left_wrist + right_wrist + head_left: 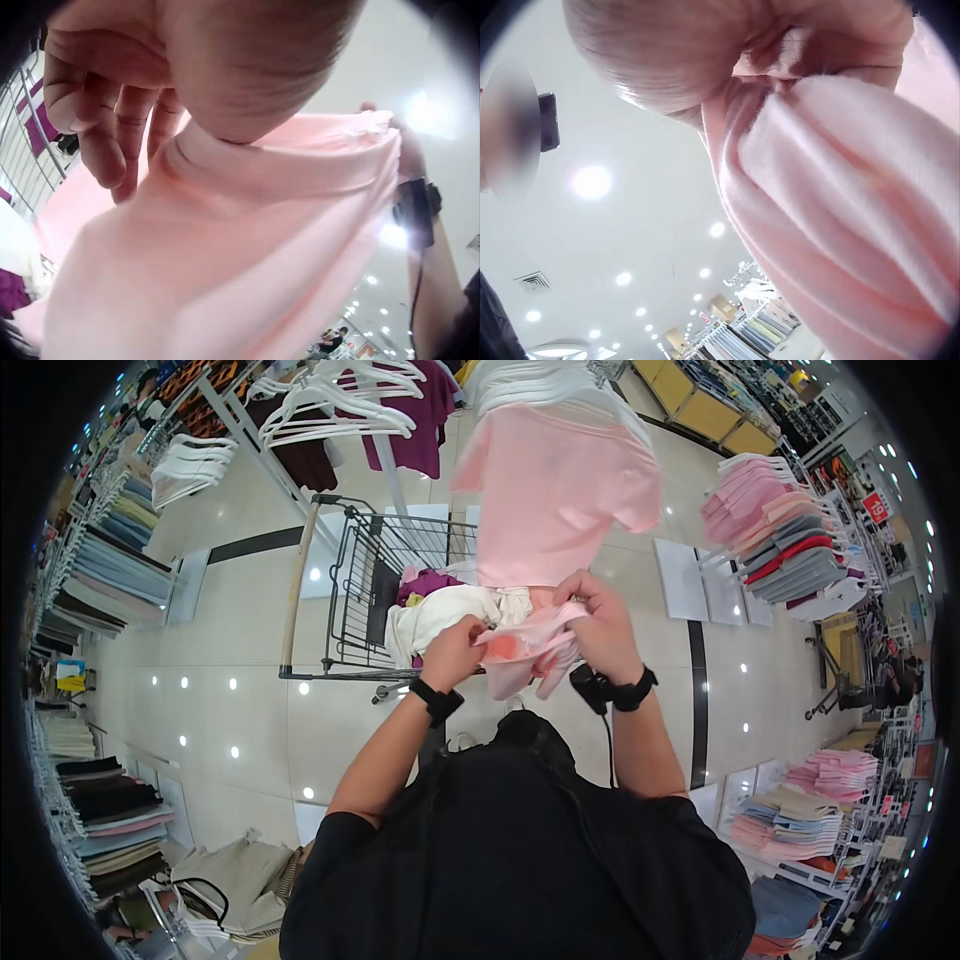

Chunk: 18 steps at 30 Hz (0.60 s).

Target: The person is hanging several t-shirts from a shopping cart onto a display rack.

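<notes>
Both hands hold a light pink garment (pixel 520 650) up in front of the body, near the cart's end. The left hand (pixel 455 652) pinches one edge of it; in the left wrist view that hand's (pixel 202 67) thumb lies over the pink cloth (pixel 202 247), with its other fingers hanging behind. At the opposite side the right hand (pixel 600 630) grips gathered cloth. Bunched folds of the garment (pixel 832 195) run down from the right hand (pixel 727 52) in the right wrist view. Just beyond, a pink T-shirt (pixel 550 490) hangs from the rack.
A wire shopping cart (pixel 345 590) stands ahead on the left, with white cloth (pixel 440 615) and purple cloth (pixel 430 582) in it. White hangers (pixel 340 405) hang at the top. Racks of folded and hung clothes (pixel 790 540) line both sides.
</notes>
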Tool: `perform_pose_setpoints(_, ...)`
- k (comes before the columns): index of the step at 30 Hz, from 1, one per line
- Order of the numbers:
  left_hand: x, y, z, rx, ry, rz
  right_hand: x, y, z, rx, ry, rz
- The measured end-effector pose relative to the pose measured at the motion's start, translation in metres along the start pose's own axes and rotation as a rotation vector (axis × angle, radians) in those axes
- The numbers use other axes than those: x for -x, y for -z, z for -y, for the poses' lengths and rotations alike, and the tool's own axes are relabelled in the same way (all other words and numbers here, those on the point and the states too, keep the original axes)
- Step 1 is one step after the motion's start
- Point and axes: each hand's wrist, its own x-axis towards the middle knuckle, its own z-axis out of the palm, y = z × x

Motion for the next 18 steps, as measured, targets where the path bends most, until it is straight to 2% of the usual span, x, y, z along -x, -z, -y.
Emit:
perform_pose_setpoints(1, -0.009, 0.007, 0.008, -0.003, -0.009, 0.008, -0.006, 0.010, 0.001, 0.080, 0.061, -0.029)
perform_pose_setpoints(3, -0.034, 0.031, 0.022, -0.030, -0.130, -0.220, -0.027, 0.046, 0.019, 0.274, 0.082, -0.151)
perform_pose_setpoints(5, -0.053, 0.088, -0.018, 0.390, 0.017, -0.221, -0.043, 0.080, 0.033, 0.368, 0.105, -0.199)
perform_pose_setpoints(7, -0.056, 0.129, -0.070, 0.336, -0.079, -0.375, -0.058, 0.103, 0.041, 0.488, 0.224, -0.206)
perform_pose_setpoints(8, -0.059, 0.136, -0.083, 0.332, -0.085, -0.384, -0.063, 0.112, 0.039, 0.484, 0.236, -0.205)
perform_pose_setpoints(10, -0.069, 0.140, -0.104, 0.457, -0.266, -0.417, -0.078, 0.126, 0.033, 0.504, 0.189, -0.240)
perform_pose_setpoints(11, -0.075, 0.137, -0.108, 0.454, -0.277, -0.428, -0.085, 0.129, 0.029, 0.503, 0.205, -0.240)
perform_pose_setpoints(13, -0.080, 0.123, -0.113, 0.332, -0.263, -0.422, -0.098, 0.135, 0.020, 0.612, 0.310, -0.473)
perform_pose_setpoints(14, -0.080, 0.117, -0.120, 0.298, -0.219, -0.418, -0.105, 0.142, 0.014, 0.641, 0.341, -0.495)
perform_pose_setpoints(17, -0.100, 0.098, -0.130, 0.421, -0.453, -0.462, -0.138, 0.166, -0.006, 0.493, 0.456, -0.581)
perform_pose_setpoints(18, -0.107, 0.098, -0.144, 0.424, -0.494, -0.449, -0.153, 0.181, -0.012, 0.473, 0.511, -0.553)
